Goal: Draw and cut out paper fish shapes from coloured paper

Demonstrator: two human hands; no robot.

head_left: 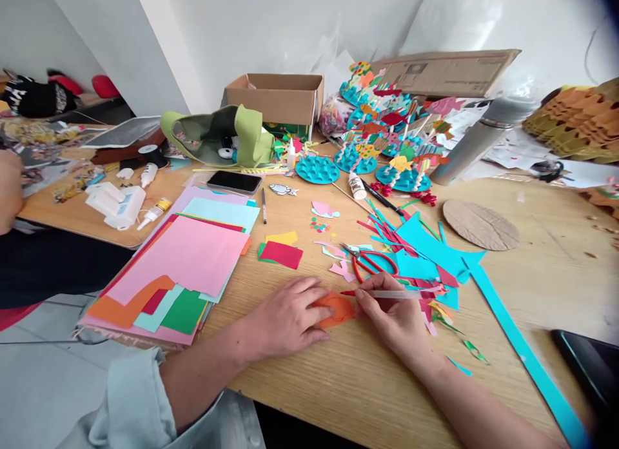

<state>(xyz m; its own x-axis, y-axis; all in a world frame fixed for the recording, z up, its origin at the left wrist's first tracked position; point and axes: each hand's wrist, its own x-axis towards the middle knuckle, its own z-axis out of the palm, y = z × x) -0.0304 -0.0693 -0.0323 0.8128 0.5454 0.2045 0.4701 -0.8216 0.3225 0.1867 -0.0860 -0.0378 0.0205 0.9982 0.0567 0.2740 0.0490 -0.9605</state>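
Orange paper point(341, 309): flat on the surface point(309, 384) between the two hands, partly under the left fingers, with faint drawn lines on it.
Left hand point(294, 313): palm down, fingers a little spread and resting on the paper's left part, pinching nothing.
Right hand point(394, 313): thumb and fingers pinching a red-tipped pen point(399, 295), its tip pointing left at the paper's far edge; whether it touches, I cannot tell.
Scissors point(354, 266): red handles just beyond the right hand.
Blue scraps point(425, 246): heaped beyond and right of the right hand, crowding that side.
Blue strip point(522, 355): running from the heap past the right forearm.
Red piece point(282, 255): just beyond the left hand.
Paper stack point(193, 252): left of the left hand, beyond that forearm, its near end by the surface's edge.
Near edge: crossed by the left forearm; wood shows between it and both hands.
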